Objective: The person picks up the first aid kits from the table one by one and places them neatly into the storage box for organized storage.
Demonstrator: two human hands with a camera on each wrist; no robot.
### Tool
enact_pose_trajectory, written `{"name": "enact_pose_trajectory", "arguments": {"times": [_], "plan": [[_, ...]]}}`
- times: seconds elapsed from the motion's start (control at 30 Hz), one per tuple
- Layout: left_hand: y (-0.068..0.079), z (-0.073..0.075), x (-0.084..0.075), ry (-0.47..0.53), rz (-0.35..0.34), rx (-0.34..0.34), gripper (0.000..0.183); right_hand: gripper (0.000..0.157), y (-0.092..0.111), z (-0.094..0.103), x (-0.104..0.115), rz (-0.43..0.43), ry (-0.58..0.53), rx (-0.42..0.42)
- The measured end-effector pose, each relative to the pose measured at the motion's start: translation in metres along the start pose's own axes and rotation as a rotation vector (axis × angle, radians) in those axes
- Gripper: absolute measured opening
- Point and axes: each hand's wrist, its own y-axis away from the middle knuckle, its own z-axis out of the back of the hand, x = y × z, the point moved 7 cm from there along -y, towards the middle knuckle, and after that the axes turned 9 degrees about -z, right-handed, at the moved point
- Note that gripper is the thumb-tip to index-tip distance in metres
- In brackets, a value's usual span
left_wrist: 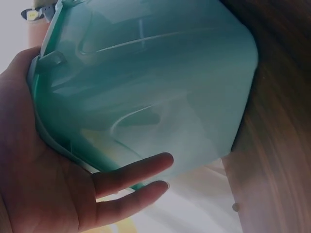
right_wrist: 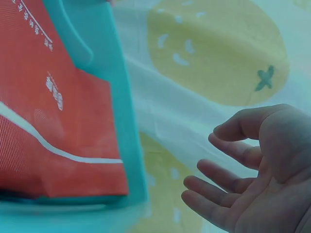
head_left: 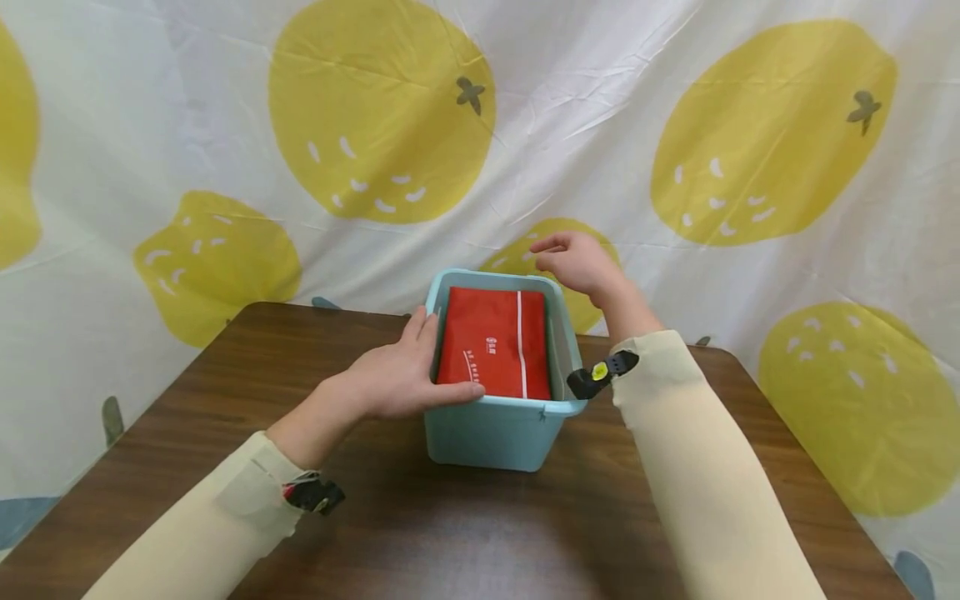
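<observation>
A light blue plastic bin (head_left: 491,437) stands on the brown table. Inside it lies a flat red item (head_left: 487,329), perhaps a folded bag, with a white stripe and white print. My left hand (head_left: 393,367) rests against the bin's left front corner; its thumb lies along the front rim and its fingers extend along the left side. In the left wrist view two straight fingers (left_wrist: 141,170) touch or pass close by the bin's outer wall. Beyond the bin's back right corner, my right hand (head_left: 577,262) hovers in the air with loosely bent fingers, holding nothing.
The wooden table (head_left: 247,417) spreads around the bin on every side. Close behind its back edge hangs a white cloth (head_left: 570,100) printed with large yellow lemons. Each sleeve carries a black wrist strap (head_left: 603,373).
</observation>
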Motion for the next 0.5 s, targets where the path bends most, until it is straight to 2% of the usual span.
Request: {"name": "enact_pose_trajectory", "arguments": {"times": [0.23, 0.4, 0.5], "plan": [[0.004, 0.007, -0.001, -0.007, -0.015, 0.041, 0.133, 0.043, 0.036, 0.017, -0.001, 0.065, 0.025, -0.012], [0.005, 0.014, 0.001, 0.091, -0.029, 0.038, 0.13, 0.049, 0.061, 0.017, -0.02, 0.125, 0.086, -0.021], [0.005, 0.018, 0.002, 0.159, -0.076, 0.025, 0.12, 0.056, 0.073, 0.015, -0.038, 0.153, 0.152, -0.024]]}}
